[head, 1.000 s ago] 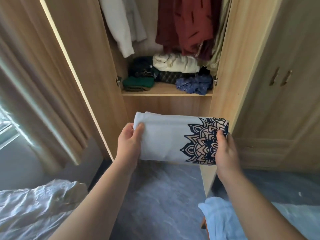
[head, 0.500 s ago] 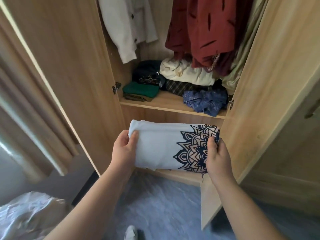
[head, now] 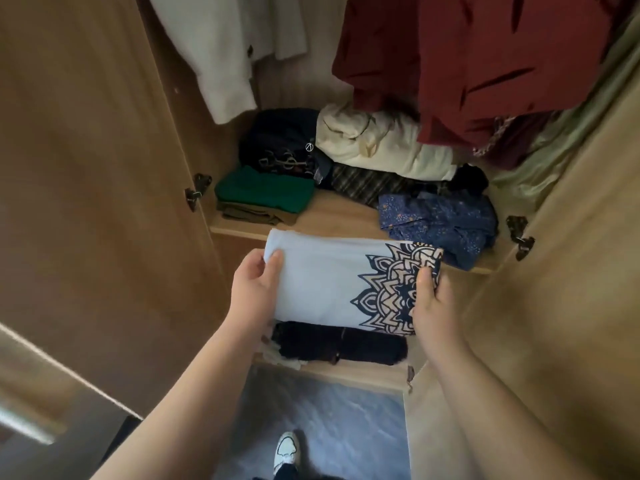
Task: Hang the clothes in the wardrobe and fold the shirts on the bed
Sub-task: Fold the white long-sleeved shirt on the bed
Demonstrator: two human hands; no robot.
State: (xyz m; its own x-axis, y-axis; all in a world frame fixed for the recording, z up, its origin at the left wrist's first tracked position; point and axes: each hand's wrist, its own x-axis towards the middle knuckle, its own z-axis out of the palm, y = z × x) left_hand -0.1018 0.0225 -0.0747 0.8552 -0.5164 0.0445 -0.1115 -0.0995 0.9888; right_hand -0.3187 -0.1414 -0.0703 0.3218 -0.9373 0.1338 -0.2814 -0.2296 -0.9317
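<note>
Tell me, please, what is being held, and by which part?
A folded shirt: left hand grips its plain end, right hand its printed end.

— What's that wardrobe (head: 86, 202) made of?
— Pale wood grain, matt all over, with dull dark metal hinges (head: 197, 192).
— And the folded shirt (head: 329, 282)?
— Soft, smooth cloth with a flat printed pattern. The red garment (head: 467, 64) hanging above looks thin and matt. The floor (head: 332, 417) is grey, marbled, faintly glossy.
</note>
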